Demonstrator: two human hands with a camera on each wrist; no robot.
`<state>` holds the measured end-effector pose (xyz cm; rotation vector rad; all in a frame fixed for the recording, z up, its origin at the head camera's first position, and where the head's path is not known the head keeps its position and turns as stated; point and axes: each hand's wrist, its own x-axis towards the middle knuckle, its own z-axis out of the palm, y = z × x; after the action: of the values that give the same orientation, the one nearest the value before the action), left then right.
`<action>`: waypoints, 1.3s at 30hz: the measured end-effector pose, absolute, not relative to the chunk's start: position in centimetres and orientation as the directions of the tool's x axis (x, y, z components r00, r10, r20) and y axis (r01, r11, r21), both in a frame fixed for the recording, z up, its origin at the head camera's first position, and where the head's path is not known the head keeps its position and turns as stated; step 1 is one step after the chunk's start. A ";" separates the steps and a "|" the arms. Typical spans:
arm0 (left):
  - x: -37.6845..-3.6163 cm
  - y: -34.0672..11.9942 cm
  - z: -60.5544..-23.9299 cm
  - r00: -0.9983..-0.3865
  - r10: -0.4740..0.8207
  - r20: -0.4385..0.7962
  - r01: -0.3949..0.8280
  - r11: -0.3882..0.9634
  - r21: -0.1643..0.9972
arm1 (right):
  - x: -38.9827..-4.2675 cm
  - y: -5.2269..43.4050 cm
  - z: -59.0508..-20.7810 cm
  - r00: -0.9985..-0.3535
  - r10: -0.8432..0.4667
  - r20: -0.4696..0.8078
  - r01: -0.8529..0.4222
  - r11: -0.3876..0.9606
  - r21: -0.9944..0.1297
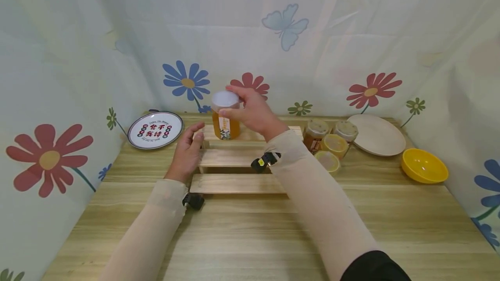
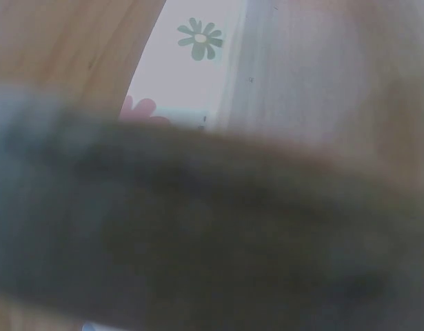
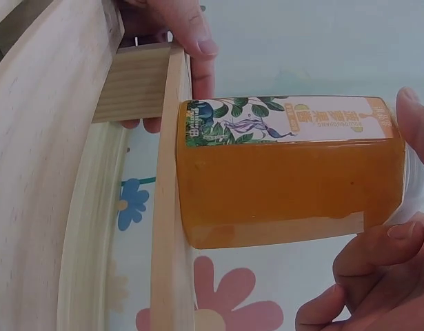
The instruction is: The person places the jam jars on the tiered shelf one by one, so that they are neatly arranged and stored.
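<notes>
- The clear, straight-sided jar of amber honey (image 1: pixel 225 118) has a flat white lid and a leafy paper label (the right wrist view shows the print plainly); it stands at the centre of the frame on the top step of the pale, stepped wooden rack (image 1: pixel 234 183).
- The right hand (image 1: pixel 254 112) comes from the jar's right and grips it near the lid, fingers curled round the top.
- The left hand (image 1: pixel 189 151) lies left of the jar, fingers fairly straight, resting on the rack's left end.
- Both forearms, in smooth beige sleeves, stretch over the grained wooden worktop (image 1: pixel 250 233).
- At right sit more lidded honey jars (image 1: pixel 315 132), a glossy yellow bowl (image 1: pixel 424 166) and a matte cream plate (image 1: pixel 376 134).
- The left wrist view is blurred.
</notes>
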<state>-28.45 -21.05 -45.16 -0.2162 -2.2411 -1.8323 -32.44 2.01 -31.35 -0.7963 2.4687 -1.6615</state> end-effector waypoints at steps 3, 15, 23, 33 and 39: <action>-28.4 -21.0 -45.1 -0.965 -0.037 0.261 0.246 0.224 0.943 | -32.4 1.5 -31.2 -0.868 -0.446 0.220 -0.373 0.292 -0.881; -28.5 -20.9 -45.3 -0.970 -0.032 0.241 0.231 0.183 0.956 | -31.9 0.1 -31.2 -0.893 -0.412 0.180 -0.327 0.320 -0.889; -28.2 -20.7 -44.7 -0.970 -0.030 0.239 0.230 0.184 0.956 | -31.7 0.0 -31.1 -0.893 -0.412 0.178 -0.322 0.310 -0.895; -28.3 -20.8 -45.1 -0.968 -0.031 0.249 0.238 0.200 0.950 | -31.2 0.8 -31.5 -0.889 -0.425 0.172 -0.308 0.274 -0.911; -28.6 -21.1 -45.4 -0.964 -0.047 0.262 0.244 0.234 0.941 | -30.8 2.7 -31.9 -0.908 -0.380 0.176 -0.311 0.332 -0.890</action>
<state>-28.63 -21.13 -45.42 -0.1859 -2.2714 -1.8006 -30.79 2.67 -31.93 -0.6522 2.5115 -1.6553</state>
